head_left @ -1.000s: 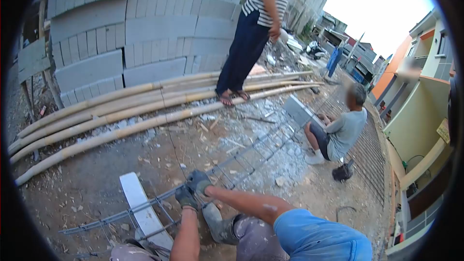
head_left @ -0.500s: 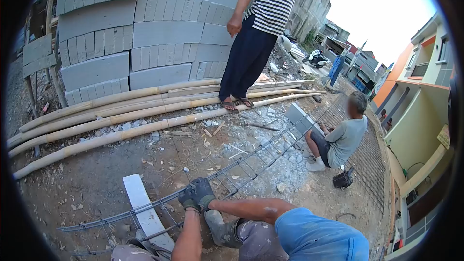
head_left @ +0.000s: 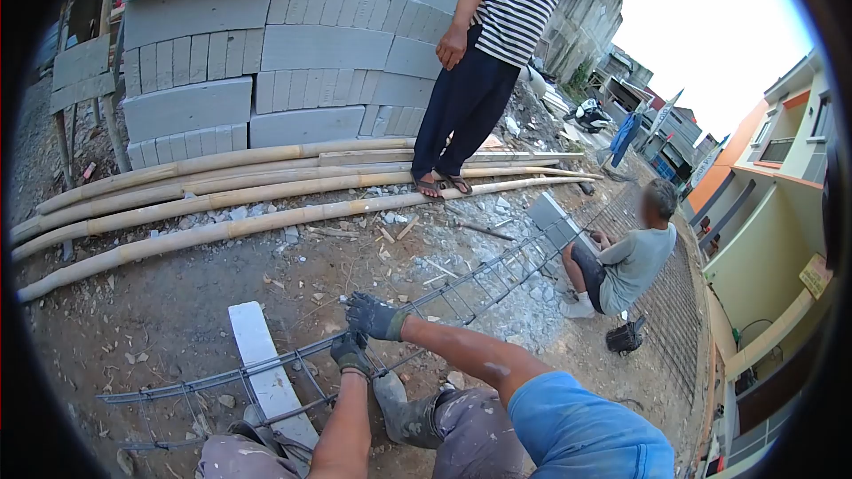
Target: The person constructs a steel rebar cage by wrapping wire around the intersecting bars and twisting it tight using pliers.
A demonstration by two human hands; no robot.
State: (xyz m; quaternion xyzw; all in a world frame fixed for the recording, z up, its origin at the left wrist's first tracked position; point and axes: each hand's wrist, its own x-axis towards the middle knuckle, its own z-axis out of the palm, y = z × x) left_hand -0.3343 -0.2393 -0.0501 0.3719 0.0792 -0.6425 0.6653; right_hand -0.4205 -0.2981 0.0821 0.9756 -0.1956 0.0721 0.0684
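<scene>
Both of my hands wear dark gloves. My left hand (head_left: 351, 351) is closed at the upper bars of a long rebar cage (head_left: 213, 380); what lies inside its fingers is hidden. Just above and to the right, my right hand (head_left: 374, 316) is raised off the bars with its fingers bent together, and anything in them is too small to make out. Under the left part of the cage lies a pale block (head_left: 257, 341). The cage runs up to the right, towards another block beside a seated person.
A person in a striped shirt (head_left: 519, 4) stands by bamboo poles (head_left: 222, 229) before stacked grey blocks (head_left: 186, 111). At the right a seated person (head_left: 635, 257) is beside a steel mesh (head_left: 683, 310) and a black bucket (head_left: 625, 337).
My hands were together at the bars; my right hand has lifted up and away from my left. The standing person's arm has shifted. The camera view has moved slightly.
</scene>
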